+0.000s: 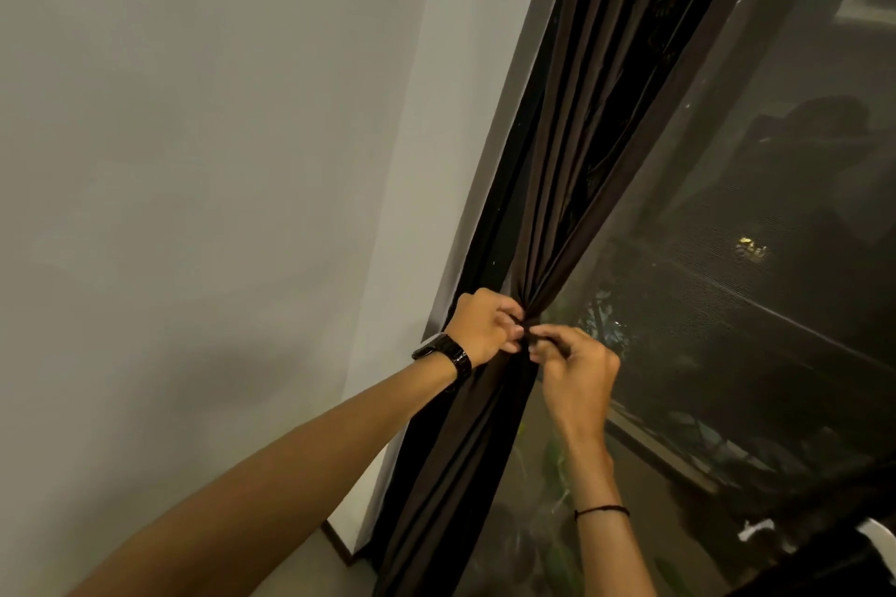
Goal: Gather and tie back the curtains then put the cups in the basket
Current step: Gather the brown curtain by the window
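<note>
A dark brown curtain (596, 121) hangs along the left side of a window and is bunched tight into a narrow waist. My left hand (485, 325), with a black watch on its wrist, grips the gathered cloth from the left. My right hand (577, 364) meets it from the right, its fingertips pinching a thin dark tie (526, 330) at the waist. Below the hands the curtain falls in loose folds. No cups or basket are in view.
A plain grey wall (194, 208) fills the left. The window pane with a mesh screen (776, 257) is on the right, dark outside with plants behind it. A brown skirting board (339, 543) runs along the floor below.
</note>
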{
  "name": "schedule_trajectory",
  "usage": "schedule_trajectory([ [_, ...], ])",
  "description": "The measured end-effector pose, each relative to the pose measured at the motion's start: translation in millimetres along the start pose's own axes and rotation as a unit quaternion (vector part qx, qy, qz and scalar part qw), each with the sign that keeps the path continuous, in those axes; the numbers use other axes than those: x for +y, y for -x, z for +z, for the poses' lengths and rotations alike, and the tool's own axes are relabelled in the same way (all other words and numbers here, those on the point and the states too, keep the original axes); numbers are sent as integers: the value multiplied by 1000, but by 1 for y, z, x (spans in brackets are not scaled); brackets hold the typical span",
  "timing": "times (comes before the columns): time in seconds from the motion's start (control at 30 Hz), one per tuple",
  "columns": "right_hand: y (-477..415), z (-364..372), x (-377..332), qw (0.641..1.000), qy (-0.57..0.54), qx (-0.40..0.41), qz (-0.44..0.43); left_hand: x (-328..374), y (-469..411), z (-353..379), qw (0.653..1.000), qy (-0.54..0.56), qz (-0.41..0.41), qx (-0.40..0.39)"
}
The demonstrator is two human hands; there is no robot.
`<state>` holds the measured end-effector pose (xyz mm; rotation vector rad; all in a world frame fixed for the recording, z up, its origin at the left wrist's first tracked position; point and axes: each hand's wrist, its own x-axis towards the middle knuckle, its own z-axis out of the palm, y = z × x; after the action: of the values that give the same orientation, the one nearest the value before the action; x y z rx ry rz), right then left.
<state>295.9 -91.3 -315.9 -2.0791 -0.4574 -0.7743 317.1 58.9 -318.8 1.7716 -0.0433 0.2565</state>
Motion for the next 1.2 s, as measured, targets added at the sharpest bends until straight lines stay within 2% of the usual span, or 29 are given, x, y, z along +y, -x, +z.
schedule_trajectory([
  [0.1, -8, 8, -6, 998, -50, -4, 27, -2, 12, 7, 999, -34, 23, 21],
  [0.17, -12, 14, -11, 999, -44, -4, 15, -7, 22, 8, 998, -47, 32, 26],
  [0.27, -9, 25, -5, 994, 50, 17, -95, -18, 38, 4, 998, -47, 28, 38],
  [0.4, 0, 28, 19, 934, 200, 58, -291, -23, 45, -2, 997, -56, 36, 40],
  [0.53, 8, 38, 26, 903, 269, 20, -334, -29, 36, -22, 995, -82, 41, 33],
  [0.6, 11, 43, 24, 903, 291, -12, -317, -31, 29, -33, 995, -84, 44, 17],
  [0.7, 12, 49, 15, 914, 333, -30, -231, -33, 21, -48, 993, -99, 63, -18],
  [0.8, 6, 61, 4, 905, 380, -59, -184, -36, 15, -59, 987, -123, 87, -49],
  [0.97, -2, 80, -12, 897, 406, -106, -136, -43, 3, -80, 988, -102, 100, -54],
  [1.07, 1, 87, -20, 900, 403, -98, -138, -44, -6, -94, 974, -153, 146, -80],
  [1.2, 14, 96, -24, 913, 390, -46, -112, -41, -15, -102, 945, -216, 201, -140],
])
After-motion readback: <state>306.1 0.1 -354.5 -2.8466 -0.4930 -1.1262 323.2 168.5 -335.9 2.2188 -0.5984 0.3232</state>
